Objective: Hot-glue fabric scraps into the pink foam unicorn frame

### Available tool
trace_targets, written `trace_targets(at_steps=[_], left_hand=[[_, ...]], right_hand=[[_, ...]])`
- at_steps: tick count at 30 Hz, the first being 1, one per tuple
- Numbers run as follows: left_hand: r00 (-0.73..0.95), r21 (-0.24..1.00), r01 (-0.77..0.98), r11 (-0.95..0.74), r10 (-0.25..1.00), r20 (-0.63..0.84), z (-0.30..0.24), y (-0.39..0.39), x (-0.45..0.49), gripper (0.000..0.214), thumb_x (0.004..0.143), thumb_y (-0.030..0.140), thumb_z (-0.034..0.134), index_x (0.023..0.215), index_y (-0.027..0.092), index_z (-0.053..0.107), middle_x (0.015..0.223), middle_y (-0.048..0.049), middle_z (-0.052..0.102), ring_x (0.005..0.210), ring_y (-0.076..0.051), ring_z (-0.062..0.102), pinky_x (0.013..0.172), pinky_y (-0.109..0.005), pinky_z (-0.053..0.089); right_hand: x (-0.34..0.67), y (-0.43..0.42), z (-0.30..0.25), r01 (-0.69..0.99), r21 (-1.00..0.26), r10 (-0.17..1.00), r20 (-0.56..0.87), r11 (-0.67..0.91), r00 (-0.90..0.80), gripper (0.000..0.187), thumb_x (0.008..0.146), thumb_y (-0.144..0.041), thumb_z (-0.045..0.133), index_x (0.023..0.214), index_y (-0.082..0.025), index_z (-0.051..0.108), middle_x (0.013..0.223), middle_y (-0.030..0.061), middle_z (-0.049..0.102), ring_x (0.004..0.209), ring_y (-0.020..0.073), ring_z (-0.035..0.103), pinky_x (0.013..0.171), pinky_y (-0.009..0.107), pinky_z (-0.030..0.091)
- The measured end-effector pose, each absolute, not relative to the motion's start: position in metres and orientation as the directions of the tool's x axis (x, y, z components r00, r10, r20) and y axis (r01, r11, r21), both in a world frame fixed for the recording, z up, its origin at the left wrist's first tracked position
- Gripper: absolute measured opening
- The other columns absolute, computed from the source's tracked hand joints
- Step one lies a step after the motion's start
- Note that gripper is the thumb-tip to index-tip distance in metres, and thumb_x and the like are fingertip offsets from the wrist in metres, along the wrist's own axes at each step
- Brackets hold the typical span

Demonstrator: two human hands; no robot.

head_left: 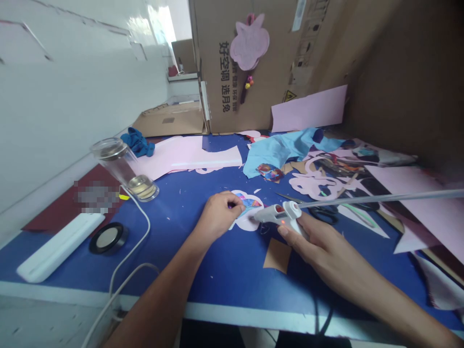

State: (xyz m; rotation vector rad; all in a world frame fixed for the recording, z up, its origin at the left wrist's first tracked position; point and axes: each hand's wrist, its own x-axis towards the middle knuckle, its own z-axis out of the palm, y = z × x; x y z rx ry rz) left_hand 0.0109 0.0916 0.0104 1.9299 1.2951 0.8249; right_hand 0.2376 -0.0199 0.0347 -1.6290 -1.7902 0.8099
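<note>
Our blue desk, strewn with paper scraps, glue work close at hand.
Our left hand, fingers curled, steadies the pink paper cutout on the desk; our right hand grips the glue gun, nozzle just beside the cutout.

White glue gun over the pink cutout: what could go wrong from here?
The white glue gun, held in the right hand, has its nozzle very near the left hand, so a burn seems possible. The white cable passes close to the clear glass bottle; a tug might tip it.
</note>
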Motion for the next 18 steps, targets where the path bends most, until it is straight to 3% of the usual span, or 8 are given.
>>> trace_targets(at_steps=[11, 18], left_hand=[[0.309, 0.802, 0.525, -0.285, 0.942, 0.132, 0.0122, 0.0907, 0.0112, 0.019, 0.084, 0.006, 0.070, 0.072, 0.020, 0.073, 0.083, 0.0014, 0.074, 0.080, -0.016, 0.068, 0.076, -0.027, 0.047], [0.304, 0.802, 0.530, -0.276, 0.944, 0.124, 0.0106, 0.0914, 0.0113, 0.018, 0.085, 0.008, 0.071, 0.072, 0.020, 0.073, 0.083, 0.0006, 0.074, 0.079, -0.017, 0.067, 0.074, -0.028, 0.046]], right_hand=[[0.2393, -0.0235, 0.0321, 0.614, -0.788, 0.997, -0.003, 0.047, -0.081, 0.046, 0.107, -0.064, 0.048, 0.088, -0.024, 0.062, 0.079, 0.0002, 0.065, 0.071, 0.0204, 0.055, 0.061, 0.030, 0.042], [0.2403, -0.0232, 0.0308, 0.615, -0.788, 0.997, -0.024, 0.029, -0.078, 0.046, 0.107, -0.065, 0.047, 0.096, -0.024, 0.065, 0.084, 0.0012, 0.067, 0.076, 0.0222, 0.057, 0.067, 0.032, 0.044]])
